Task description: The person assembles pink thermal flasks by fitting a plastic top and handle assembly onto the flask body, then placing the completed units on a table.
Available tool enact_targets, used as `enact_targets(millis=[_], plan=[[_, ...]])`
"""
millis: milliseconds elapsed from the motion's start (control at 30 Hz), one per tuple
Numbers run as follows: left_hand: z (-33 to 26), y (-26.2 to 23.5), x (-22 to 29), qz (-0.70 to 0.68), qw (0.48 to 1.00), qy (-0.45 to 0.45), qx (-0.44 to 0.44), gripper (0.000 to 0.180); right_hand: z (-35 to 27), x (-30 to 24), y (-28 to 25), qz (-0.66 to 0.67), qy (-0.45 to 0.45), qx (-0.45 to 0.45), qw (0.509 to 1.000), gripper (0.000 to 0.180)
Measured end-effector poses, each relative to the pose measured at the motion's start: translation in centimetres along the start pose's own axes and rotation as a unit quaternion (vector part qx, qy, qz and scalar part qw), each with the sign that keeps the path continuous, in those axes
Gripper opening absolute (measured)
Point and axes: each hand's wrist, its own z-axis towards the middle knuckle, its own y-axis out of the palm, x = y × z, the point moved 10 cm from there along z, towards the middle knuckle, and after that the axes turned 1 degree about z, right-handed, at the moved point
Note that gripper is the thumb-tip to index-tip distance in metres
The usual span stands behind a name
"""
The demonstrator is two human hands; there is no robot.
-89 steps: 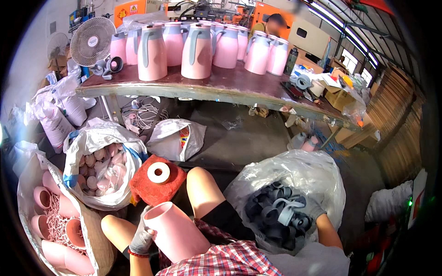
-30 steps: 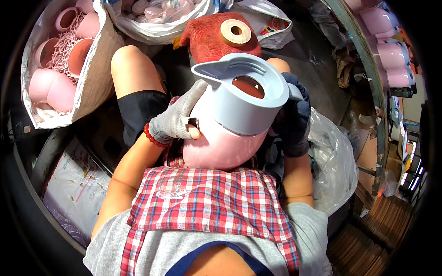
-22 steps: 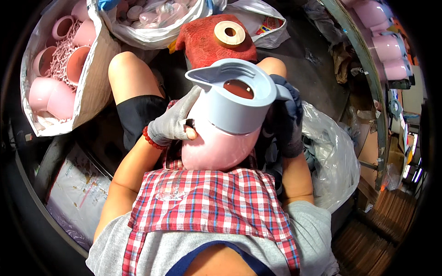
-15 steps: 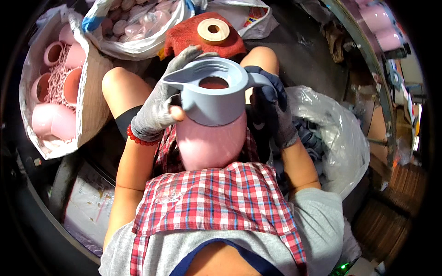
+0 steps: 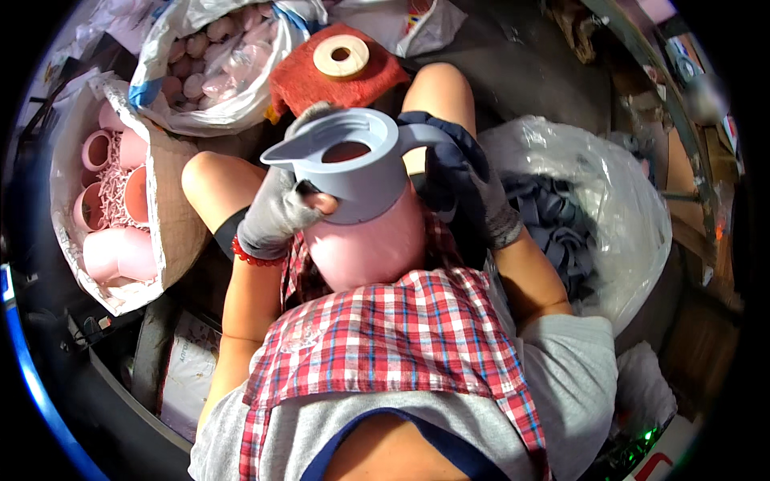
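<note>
A pink thermal jug (image 5: 365,250) with a grey-blue collar (image 5: 353,180) rests against my apron, between my knees. Its spout points left, and its round top opening has no lid in it. My left hand (image 5: 290,204), in a grey glove with bare fingertips, grips the jug's left side, thumb on the collar below the spout. Some of its fingers are behind the jug. On the other side my right hand (image 5: 469,176), in a dark blue and grey glove, closes around the grey-blue handle (image 5: 423,136).
At the left stands a sack (image 5: 152,280) of pink jug bodies and shredded packing. Behind it, a white bag (image 5: 148,96) holds round pink parts. A cream ring-shaped spool (image 5: 353,68) lies on red cloth (image 5: 289,84). A clear bag (image 5: 634,232) at right contains grey-blue handle-like pieces (image 5: 553,240).
The whole view has shifted and turned slightly. My left fingers, raised beside the rim before, now sit lower behind the collar. Both hands keep hold of the jug.
</note>
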Motion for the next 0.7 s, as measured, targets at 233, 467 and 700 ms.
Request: enact_targets(millis=[233, 467, 700], plan=[[-2.5, -5.7, 2.3, 0.018, 0.988, 0.053, 0.145, 0.119, 11.9, 0.6, -2.5, 0.010, -0.179, -0.041, 0.983, 0.035], [-2.9, -13.6, 7.2, 0.014, 0.940, 0.202, 0.275, 0.102, 24.9, 8.2, 2.8, -0.701, -0.218, -0.019, 0.678, 0.092], [5.0, -11.7, 11.8, 0.148, 0.920, 0.324, 0.165, 0.106, 26.8, 10.3, -2.7, -0.672, -0.074, -0.060, 0.735, 0.086]])
